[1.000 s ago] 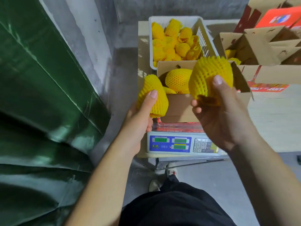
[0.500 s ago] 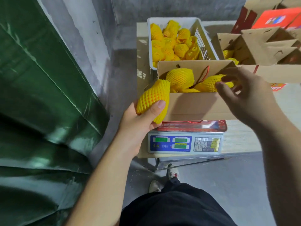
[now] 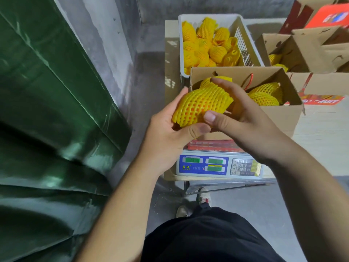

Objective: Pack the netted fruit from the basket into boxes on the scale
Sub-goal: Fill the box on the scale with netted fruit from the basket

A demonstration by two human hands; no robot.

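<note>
Hands both grip one netted fruit (image 3: 201,104): our left hand (image 3: 168,127) cups it, our right hand (image 3: 243,118) pinches it, above the near box (image 3: 279,118) on the scale (image 3: 217,165).

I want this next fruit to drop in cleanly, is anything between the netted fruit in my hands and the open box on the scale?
Nothing visible blocks it. Both the left hand and right hand hold the netted fruit right at the near wall of the box, whose top is open.
</note>
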